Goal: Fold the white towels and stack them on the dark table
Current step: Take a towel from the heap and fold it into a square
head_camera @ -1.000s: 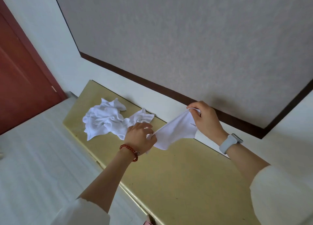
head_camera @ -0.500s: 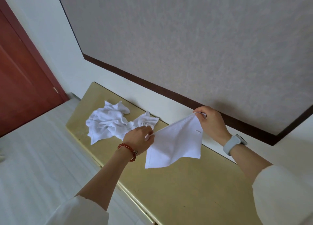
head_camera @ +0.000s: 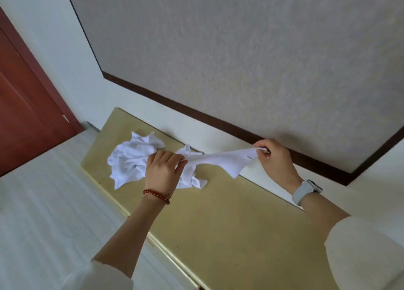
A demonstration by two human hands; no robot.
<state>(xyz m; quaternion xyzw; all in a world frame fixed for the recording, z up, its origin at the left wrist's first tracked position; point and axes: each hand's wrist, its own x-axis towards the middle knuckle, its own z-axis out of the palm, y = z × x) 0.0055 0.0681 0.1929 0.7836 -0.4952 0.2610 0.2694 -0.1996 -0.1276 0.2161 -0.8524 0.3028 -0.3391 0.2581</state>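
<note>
A white towel (head_camera: 225, 161) is stretched in the air between my two hands, above an olive-gold table (head_camera: 229, 224). My left hand (head_camera: 162, 169) pinches one corner of it, and my right hand (head_camera: 274, 158) pinches the opposite corner near the wall. The towel hangs in a narrow twisted band with one flap drooping. A crumpled pile of white towels (head_camera: 131, 160) lies on the table's far left end, partly hidden behind my left hand.
The table runs along a white wall with a dark brown trim strip (head_camera: 218, 123). A red-brown door (head_camera: 26, 119) stands at the left. Pale floor (head_camera: 43, 213) lies along the table's left edge.
The towel hung open as a flat sheet half a second ago; now it is pulled into a narrow band. My right hand has moved further right, away from my left.
</note>
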